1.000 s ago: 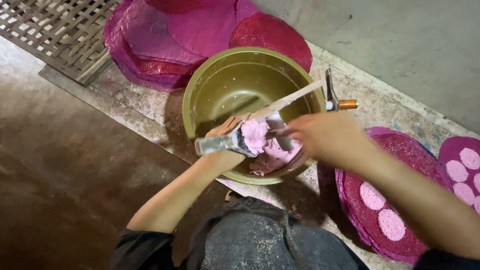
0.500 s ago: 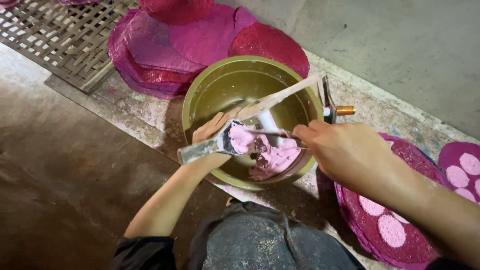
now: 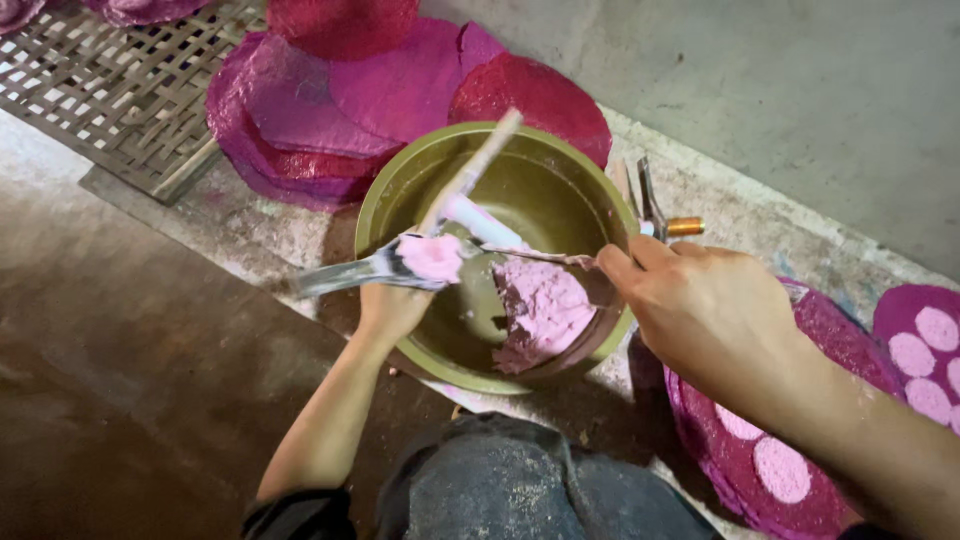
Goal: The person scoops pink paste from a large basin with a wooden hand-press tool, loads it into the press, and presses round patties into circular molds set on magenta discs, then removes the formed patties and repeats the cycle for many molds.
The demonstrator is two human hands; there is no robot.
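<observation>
Both hands work over the olive-green bowl. Left hand, at the bowl's near-left rim, is closed around a metal spoon that lies level, its scoop loaded with a lump of pink dough. Right hand, at the bowl's right rim, grips a second thin utensil whose tip reaches toward the loaded scoop. More pink dough sits inside the bowl against its near wall. A pale stick leans across the bowl's far rim. Behind the bowl lie stacked magenta round mats and a woven lattice tray. Right of the bowl, another mat carries pale pink discs.
</observation>
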